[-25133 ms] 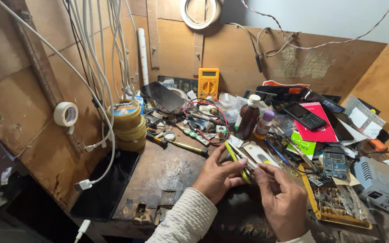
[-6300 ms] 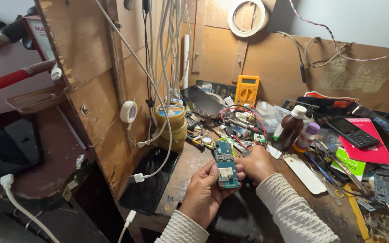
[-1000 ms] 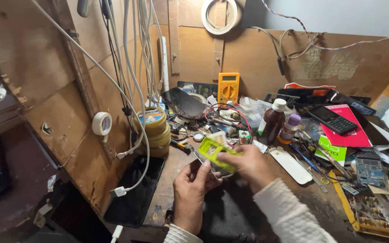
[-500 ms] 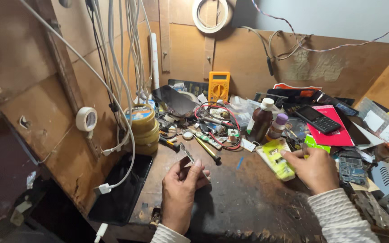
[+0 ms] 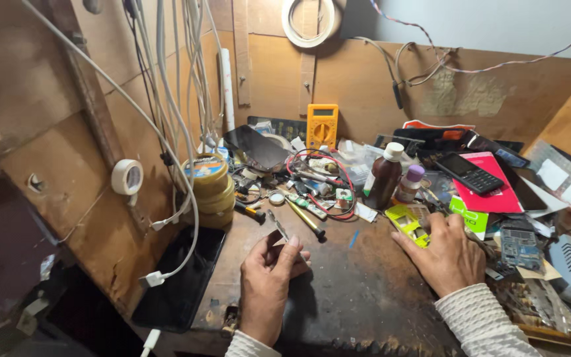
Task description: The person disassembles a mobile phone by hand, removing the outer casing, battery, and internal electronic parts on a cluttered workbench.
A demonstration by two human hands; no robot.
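Cluttered wooden bench (image 5: 365, 297) — left hand (image 5: 269, 277) pinching tweezers (image 5: 277, 228), right hand (image 5: 447, 254) spread flat (beside a yellow-green phone frame (image 5: 408, 225)).

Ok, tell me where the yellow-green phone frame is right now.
In the head view the yellow-green phone frame lies on the workbench right of centre, at the fingertips of the right hand, just in front of the brown bottle.

Bare plywood walls (image 5: 358, 79) enclose a dark, worn wooden bench (image 5: 365, 297); white cables (image 5: 166, 99) hang at left beneath a grey-blue wall (image 5: 497, 26).
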